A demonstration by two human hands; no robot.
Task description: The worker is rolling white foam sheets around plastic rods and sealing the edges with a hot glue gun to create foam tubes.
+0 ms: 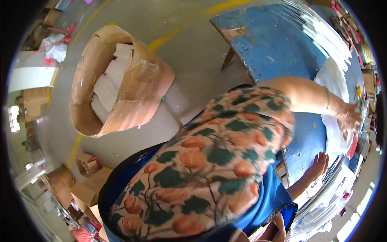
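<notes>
Resting on blue table (278,52): left hand (350,119) spread on white sheet (336,86); right hand (319,164) flat just beside, empty.

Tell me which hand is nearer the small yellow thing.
Left. The left hand is below the yellow thing, on white sheets; the right hand farther down on the blue table.

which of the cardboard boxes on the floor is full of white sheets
The big round-sided cardboard box at upper left, wrapped in clear tape, with white sheets standing in it. The small cardboard boxes at lower left show none.
</notes>
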